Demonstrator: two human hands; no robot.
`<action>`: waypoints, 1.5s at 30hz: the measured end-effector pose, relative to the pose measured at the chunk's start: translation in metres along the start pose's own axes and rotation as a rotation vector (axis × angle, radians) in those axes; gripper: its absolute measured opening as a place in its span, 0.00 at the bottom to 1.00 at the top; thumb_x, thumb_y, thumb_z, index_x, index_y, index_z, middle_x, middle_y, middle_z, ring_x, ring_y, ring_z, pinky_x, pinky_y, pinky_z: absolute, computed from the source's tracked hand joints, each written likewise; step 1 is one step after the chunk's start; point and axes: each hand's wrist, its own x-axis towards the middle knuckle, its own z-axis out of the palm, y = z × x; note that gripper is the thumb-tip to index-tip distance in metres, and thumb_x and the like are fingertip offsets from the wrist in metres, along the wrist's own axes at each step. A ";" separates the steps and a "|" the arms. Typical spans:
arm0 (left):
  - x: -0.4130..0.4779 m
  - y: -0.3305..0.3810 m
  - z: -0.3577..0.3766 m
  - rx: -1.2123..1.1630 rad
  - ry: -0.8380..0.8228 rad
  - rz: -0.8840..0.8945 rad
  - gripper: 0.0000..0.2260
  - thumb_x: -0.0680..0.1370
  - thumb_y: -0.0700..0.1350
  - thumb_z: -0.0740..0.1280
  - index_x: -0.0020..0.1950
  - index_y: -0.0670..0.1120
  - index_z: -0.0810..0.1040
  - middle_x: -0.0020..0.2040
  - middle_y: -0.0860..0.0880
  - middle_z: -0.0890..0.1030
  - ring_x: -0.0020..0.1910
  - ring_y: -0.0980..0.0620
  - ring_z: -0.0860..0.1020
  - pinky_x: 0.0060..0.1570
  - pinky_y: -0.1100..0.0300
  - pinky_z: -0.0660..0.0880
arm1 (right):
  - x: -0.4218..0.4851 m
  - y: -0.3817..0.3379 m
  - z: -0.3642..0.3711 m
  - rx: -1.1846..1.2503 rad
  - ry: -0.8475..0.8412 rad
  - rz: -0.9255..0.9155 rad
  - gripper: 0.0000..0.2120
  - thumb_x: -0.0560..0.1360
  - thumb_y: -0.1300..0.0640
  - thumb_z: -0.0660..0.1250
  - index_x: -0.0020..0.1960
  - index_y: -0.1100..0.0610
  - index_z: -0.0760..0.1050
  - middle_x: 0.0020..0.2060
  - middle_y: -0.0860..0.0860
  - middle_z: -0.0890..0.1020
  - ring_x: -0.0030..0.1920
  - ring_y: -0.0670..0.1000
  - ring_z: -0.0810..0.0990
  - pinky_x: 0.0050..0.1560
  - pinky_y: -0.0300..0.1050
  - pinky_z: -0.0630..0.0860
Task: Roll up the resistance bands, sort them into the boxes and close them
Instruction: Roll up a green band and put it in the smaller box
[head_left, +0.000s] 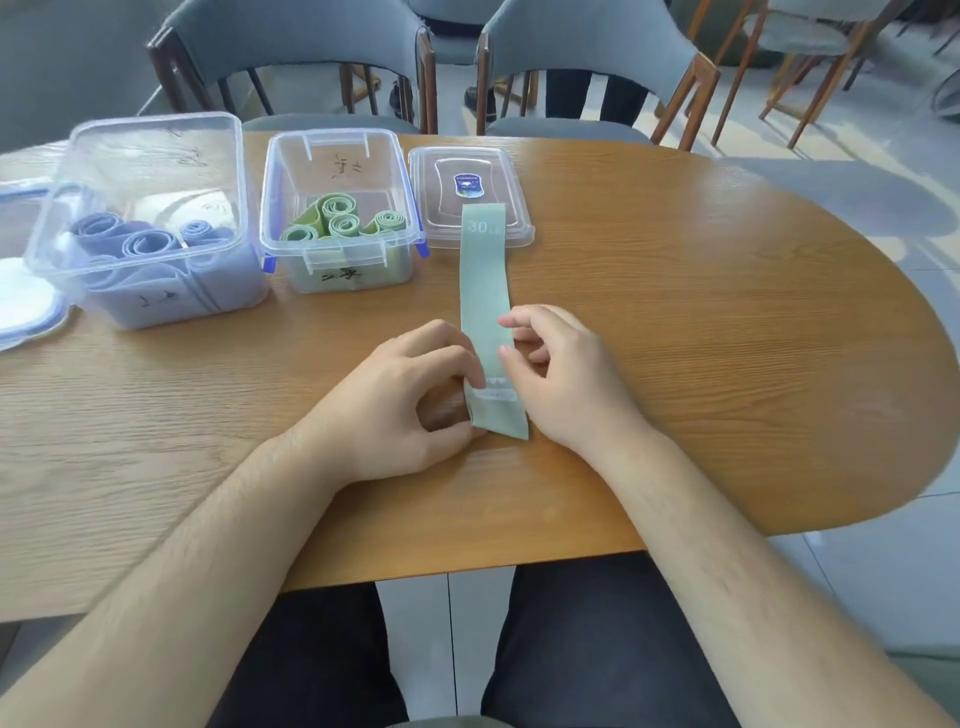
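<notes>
You sit at a wooden table with rounded ends, two grey-cushioned chairs drawn up on its far side. To the far left stands the left box, clear plastic and uncovered, holding loosely coiled blue bands. Just to its right the middle box is open too, with green rolls standing on end inside. A clear lid lies flat on the table right of that box.

The green band stretches straight away from you at the table's centre – its far end, printed "30 LB", rests on the lid, its near end sits between your hands with the tip folded over. Your left hand pinches that near end from the left, thumb under and fingers curled on top. Your right hand curls its fingertips onto the band's right edge – thumb and forefinger nipping it.
</notes>
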 end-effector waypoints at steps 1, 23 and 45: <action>0.000 0.000 0.000 0.009 -0.009 0.004 0.14 0.71 0.48 0.77 0.53 0.46 0.80 0.55 0.50 0.76 0.53 0.49 0.77 0.54 0.49 0.75 | -0.008 -0.002 -0.002 0.019 -0.002 -0.003 0.12 0.80 0.57 0.67 0.63 0.52 0.78 0.60 0.42 0.77 0.55 0.43 0.78 0.55 0.32 0.75; -0.010 0.006 0.004 0.059 -0.018 0.065 0.08 0.76 0.52 0.74 0.44 0.48 0.83 0.46 0.52 0.78 0.45 0.49 0.77 0.48 0.50 0.75 | -0.052 -0.004 -0.018 -0.127 -0.095 -0.345 0.02 0.75 0.59 0.72 0.43 0.55 0.80 0.44 0.46 0.79 0.48 0.51 0.75 0.49 0.47 0.74; -0.007 0.012 0.008 0.030 -0.028 -0.041 0.03 0.77 0.42 0.73 0.47 0.47 0.81 0.40 0.58 0.72 0.43 0.58 0.71 0.46 0.71 0.67 | -0.051 -0.006 -0.018 -0.202 -0.123 -0.362 0.02 0.76 0.58 0.68 0.45 0.53 0.77 0.42 0.45 0.76 0.45 0.48 0.74 0.53 0.49 0.72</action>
